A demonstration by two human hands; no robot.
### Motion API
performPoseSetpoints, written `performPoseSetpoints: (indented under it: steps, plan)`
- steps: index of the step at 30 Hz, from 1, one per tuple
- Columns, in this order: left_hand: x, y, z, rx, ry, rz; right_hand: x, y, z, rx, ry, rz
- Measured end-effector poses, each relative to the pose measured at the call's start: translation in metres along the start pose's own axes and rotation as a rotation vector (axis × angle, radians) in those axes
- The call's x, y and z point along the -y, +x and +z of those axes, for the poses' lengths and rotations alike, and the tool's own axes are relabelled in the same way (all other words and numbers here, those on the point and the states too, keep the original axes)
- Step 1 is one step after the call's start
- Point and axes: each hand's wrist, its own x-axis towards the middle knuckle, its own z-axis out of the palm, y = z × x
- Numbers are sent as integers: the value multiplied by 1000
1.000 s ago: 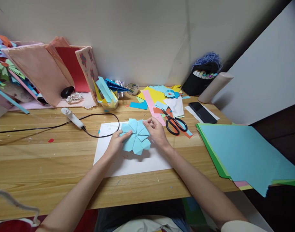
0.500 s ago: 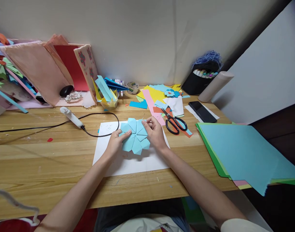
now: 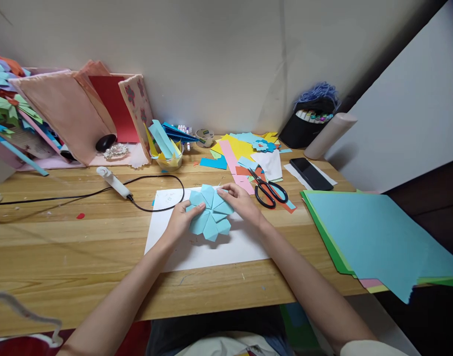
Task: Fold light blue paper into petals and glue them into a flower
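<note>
A light blue folded paper flower (image 3: 210, 225) is held just above a white sheet of paper (image 3: 167, 252) on the wooden table. My left hand (image 3: 182, 217) grips its left side, thumb lying on top near the centre and the fingers underneath. At the upper right petals, my right hand (image 3: 241, 200) pinches the edge between thumb and fingers. The petals fan out in a ring and overlap towards the middle. Black-handled scissors (image 3: 267, 190) lie beyond my right hand, partly on paper scraps.
Coloured paper scraps (image 3: 233, 148) lie at the back. A glue gun (image 3: 113, 183) with a black cord rests on the left, near a cup of paper pieces (image 3: 169, 160). Paper sheets (image 3: 367, 232) overhang the right edge; a phone (image 3: 310, 174) lies behind them. Pink holders (image 3: 63, 109) stand back left.
My right hand has shifted slightly right along the flower's upper right edge, its fingers flatter now. The flower has turned and tilted a little. The camera view has shifted slightly.
</note>
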Motion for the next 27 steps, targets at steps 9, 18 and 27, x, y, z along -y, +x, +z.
performPoseSetpoints:
  steps: [9, 18, 27]
  plan:
    - [-6, -3, 0, 24, 186, -76, 3, -1, -4, 78, -30, 10]
    - [1, 0, -1, 98, -120, -119, -4, 2, -1, -170, 81, 13]
    - [3, 2, 0, 14, -103, -134, -7, 2, 2, -230, 71, -9]
